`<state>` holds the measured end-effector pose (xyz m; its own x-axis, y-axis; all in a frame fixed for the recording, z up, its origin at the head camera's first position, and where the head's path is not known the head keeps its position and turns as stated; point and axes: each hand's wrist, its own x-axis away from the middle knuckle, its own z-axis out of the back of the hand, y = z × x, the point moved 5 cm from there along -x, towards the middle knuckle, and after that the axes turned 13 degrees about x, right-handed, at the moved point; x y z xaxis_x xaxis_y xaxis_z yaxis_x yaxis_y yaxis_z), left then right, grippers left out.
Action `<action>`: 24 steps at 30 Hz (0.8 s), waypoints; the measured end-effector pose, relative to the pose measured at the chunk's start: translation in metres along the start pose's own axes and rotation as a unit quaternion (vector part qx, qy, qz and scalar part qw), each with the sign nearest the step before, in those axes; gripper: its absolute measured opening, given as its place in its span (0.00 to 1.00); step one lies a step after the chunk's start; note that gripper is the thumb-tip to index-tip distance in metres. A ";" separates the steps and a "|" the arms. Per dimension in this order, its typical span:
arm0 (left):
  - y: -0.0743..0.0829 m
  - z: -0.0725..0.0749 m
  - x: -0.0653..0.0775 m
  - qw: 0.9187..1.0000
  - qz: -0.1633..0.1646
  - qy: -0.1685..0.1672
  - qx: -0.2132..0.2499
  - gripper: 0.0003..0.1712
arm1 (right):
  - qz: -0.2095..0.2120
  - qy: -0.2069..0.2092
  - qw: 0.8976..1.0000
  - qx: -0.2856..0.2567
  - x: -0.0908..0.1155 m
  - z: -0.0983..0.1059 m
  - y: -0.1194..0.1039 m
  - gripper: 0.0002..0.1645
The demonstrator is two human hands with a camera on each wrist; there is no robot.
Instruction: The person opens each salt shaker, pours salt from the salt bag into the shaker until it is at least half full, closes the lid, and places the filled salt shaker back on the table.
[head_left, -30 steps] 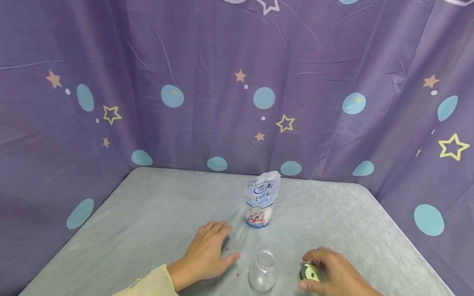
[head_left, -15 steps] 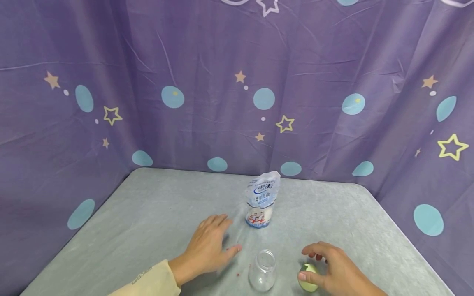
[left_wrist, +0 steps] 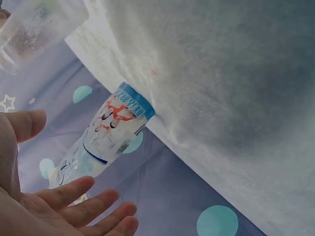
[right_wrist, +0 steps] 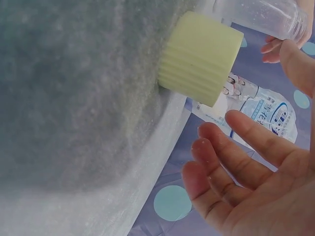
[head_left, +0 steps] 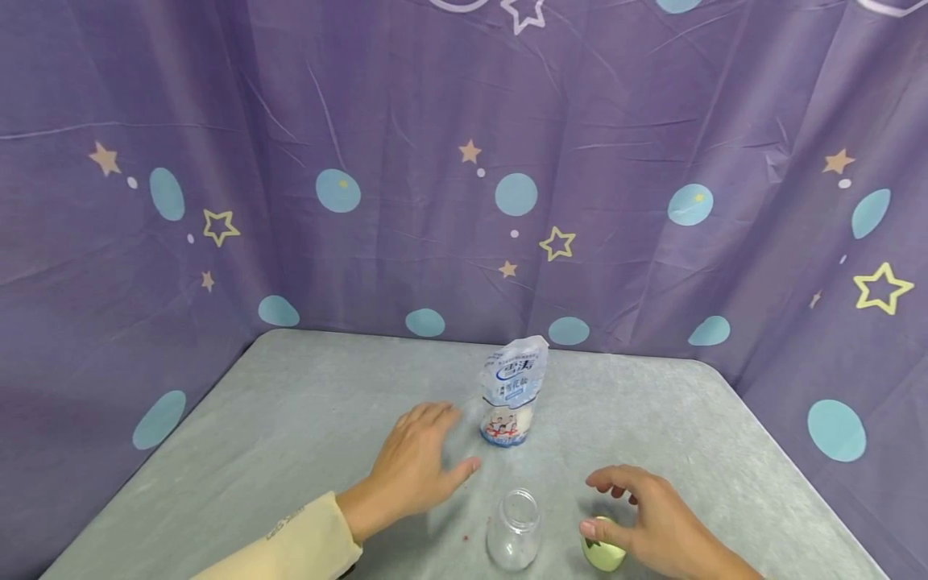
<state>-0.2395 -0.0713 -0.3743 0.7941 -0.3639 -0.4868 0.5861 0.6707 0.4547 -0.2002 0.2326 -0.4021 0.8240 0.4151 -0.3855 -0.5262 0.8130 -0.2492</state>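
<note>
A blue and white bag of salt stands upright in the middle of the table. My left hand hovers left of it with fingers extended and thumb apart, holding nothing; the left wrist view shows the bag just beyond the fingertips. Nearer to me stands a clear jar without a lid. To its right a pale green ribbed lid rests on the table. My right hand is above and beside that lid, fingers loosely bent; in the right wrist view a gap separates the fingertips from the lid.
A grey cloth-like surface covers the table, with a small reddish speck near the jar. A purple curtain printed with stars and blue spots hangs behind and at both sides.
My left hand has moved forward and slightly right, closer to the salt bag. The right hand's fingers have drawn away from the lid, which has shifted slightly. Jar and bag have stayed in place.
</note>
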 end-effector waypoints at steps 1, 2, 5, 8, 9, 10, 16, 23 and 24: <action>0.001 0.001 -0.001 1.000 -0.001 0.002 0.001 0.39 | 0.001 0.003 1.000 0.000 -0.001 0.000 0.000 0.26; 0.001 0.001 -0.002 1.000 -0.002 0.004 0.003 0.39 | -0.002 0.005 1.000 -0.002 -0.001 0.000 0.000 0.26; 0.003 0.002 -0.004 1.000 -0.005 0.010 0.010 0.38 | -0.014 -0.004 1.000 -0.006 -0.004 0.000 0.000 0.27; 0.005 0.003 -0.006 1.000 -0.007 0.015 0.014 0.38 | -0.022 -0.012 1.000 -0.006 -0.007 0.000 0.001 0.28; 0.005 0.003 -0.007 1.000 -0.007 0.016 0.015 0.38 | -0.021 -0.013 1.000 -0.005 -0.008 0.000 0.001 0.29; 0.005 0.003 -0.008 1.000 -0.006 0.016 0.017 0.38 | -0.022 -0.013 1.000 -0.004 -0.008 0.000 0.001 0.29; 0.005 0.001 -0.013 1.000 0.002 0.012 0.023 0.39 | -0.030 -0.011 0.999 -0.010 -0.013 0.000 0.000 0.28; 0.007 0.004 -0.020 1.000 -0.001 0.017 0.026 0.39 | -0.031 -0.010 0.999 -0.014 -0.020 -0.001 -0.002 0.28; 0.007 0.004 -0.021 0.999 -0.003 0.018 0.027 0.39 | -0.032 -0.012 0.999 -0.016 -0.020 -0.001 -0.002 0.29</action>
<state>-0.2515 -0.0615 -0.3574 0.7844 -0.3436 -0.5164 0.5998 0.6321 0.4906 -0.2161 0.2221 -0.3944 0.8608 0.3721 -0.3474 -0.4782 0.8249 -0.3015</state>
